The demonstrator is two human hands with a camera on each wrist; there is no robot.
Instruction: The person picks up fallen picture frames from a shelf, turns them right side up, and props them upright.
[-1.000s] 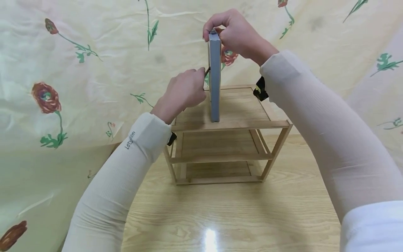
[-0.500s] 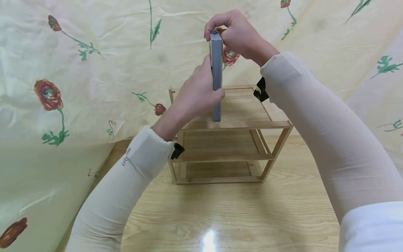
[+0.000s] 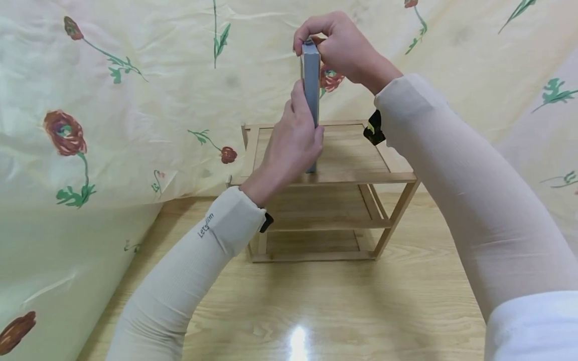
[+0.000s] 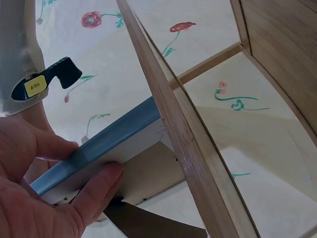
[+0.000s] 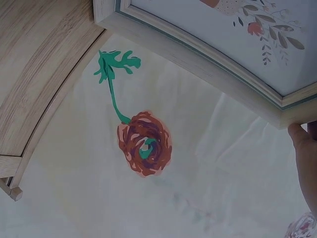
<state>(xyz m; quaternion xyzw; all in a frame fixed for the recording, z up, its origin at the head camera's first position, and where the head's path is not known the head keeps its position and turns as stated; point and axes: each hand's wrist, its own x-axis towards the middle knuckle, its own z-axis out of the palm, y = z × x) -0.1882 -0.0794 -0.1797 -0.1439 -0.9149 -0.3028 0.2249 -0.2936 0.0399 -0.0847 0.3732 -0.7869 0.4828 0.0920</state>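
Observation:
A picture frame (image 3: pixel 311 75) stands upright, its narrow blue-grey edge toward me, on the top shelf of a wooden rack (image 3: pixel 356 150). My right hand (image 3: pixel 342 45) holds its top corner, fingers bent over the top. My left hand (image 3: pixel 293 138) grips the near edge lower down, with fingers on both sides in the left wrist view. There the frame's beige back (image 4: pixel 158 166) and a dark stand leg (image 4: pixel 153 220) swung out from it show. The front, seen in the right wrist view, has a white moulding (image 5: pixel 208 74) around a leaf-and-flower print (image 5: pixel 267 32).
Two lower shelves (image 3: pixel 316 205) of the rack lie under the top one. A cream floral sheet (image 3: pixel 158 100) hangs behind and to the left. Light wood floor (image 3: pixel 343 306) spreads in front of the rack.
My left hand has left the dark piece on the frame's left side, unbent its fingers and come round to grip the near edge. My right hand and the frame have hardly moved.

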